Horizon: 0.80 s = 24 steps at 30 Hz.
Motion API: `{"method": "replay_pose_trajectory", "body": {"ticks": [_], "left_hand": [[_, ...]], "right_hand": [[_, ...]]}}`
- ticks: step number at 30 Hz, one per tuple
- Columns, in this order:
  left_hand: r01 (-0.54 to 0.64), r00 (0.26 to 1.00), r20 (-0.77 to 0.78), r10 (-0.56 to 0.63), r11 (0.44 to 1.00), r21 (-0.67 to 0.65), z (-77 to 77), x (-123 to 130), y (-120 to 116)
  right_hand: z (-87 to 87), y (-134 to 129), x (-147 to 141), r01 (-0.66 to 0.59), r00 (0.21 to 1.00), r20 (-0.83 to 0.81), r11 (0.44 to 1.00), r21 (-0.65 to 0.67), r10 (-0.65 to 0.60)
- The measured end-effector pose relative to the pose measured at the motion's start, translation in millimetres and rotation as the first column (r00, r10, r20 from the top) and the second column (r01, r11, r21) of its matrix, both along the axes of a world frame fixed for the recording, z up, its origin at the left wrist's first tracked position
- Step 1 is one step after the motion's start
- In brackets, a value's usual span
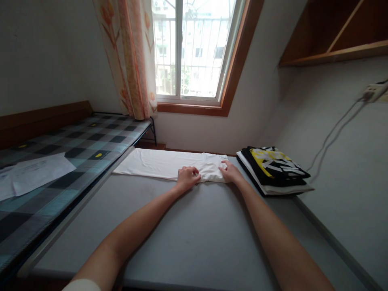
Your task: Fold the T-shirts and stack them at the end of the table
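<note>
A white cloth garment (154, 162), folded into a long strip, lies across the far part of the grey table (182, 242). My left hand (188, 177) rests on its near edge right of the middle, fingers curled in; what they pinch is too small to make out. Close to the garment's right end, my right hand (230, 171) touches the cloth with thumb and fingers apart. The fabric between the hands is wrinkled. Just right of my right hand sits a stack of folded clothes (273, 169), with a black, yellow and white printed piece on top.
On the left stands a bed with a checkered mattress (100, 137), papers (42, 171) lying on it. Behind the table are a window (194, 52) and a floral curtain (136, 60). A wooden shelf (333, 52) and a socket with cables (374, 92) are on the right wall.
</note>
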<state>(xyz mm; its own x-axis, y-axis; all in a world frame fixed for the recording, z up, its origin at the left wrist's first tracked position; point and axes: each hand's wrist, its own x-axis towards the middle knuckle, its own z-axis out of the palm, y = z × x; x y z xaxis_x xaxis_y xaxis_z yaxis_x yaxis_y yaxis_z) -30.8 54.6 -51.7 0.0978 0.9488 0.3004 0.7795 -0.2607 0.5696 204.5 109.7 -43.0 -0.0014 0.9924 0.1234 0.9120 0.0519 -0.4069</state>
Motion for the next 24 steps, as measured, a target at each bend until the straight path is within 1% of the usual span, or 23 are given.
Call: {"method": "replay_pose_trajectory", "body": {"ticks": [3, 7, 9, 13, 15, 19, 24], "left_hand": [[0.034, 0.999, 0.010, -0.035, 0.999, 0.025, -1.8, 1.8, -2.4], [0.090, 0.996, 0.001, -0.090, 0.994, 0.058, -2.7, 2.8, -4.3], [0.100, 0.995, 0.005, -0.101, 0.992, 0.071, -2.9, 2.5, -4.9], [0.154, 0.985, 0.064, -0.157, 0.987, 0.055, -5.6, 0.9, -5.0], [0.177, 0.977, 0.114, -0.179, 0.984, 0.029, -8.0, 0.0, -5.1], [0.178, 0.969, 0.170, -0.178, 0.984, 0.012, -11.2, -0.6, -6.5], [0.195, 0.971, 0.141, -0.195, 0.981, 0.017, -9.2, 0.9, -8.2]], "right_hand": [[0.6, -17.7, 9.2, 0.009, 0.999, -0.034, 1.000, -0.016, -0.010], [-3.0, -38.2, 17.3, 0.077, 0.996, -0.056, 0.997, 0.024, -0.076], [-6.7, -43.7, 20.8, 0.088, 0.992, -0.096, 0.995, 0.046, -0.083], [-13.2, -46.9, 27.3, 0.058, 0.981, -0.190, 0.994, 0.093, -0.040], [-14.3, -47.1, 29.8, 0.082, 0.975, -0.212, 0.991, 0.108, -0.057], [-13.9, -48.0, 32.5, 0.132, 0.978, -0.179, 0.985, 0.110, -0.111], [-15.0, -49.4, 34.3, 0.121, 0.987, -0.115, 0.988, 0.101, -0.109]]}}
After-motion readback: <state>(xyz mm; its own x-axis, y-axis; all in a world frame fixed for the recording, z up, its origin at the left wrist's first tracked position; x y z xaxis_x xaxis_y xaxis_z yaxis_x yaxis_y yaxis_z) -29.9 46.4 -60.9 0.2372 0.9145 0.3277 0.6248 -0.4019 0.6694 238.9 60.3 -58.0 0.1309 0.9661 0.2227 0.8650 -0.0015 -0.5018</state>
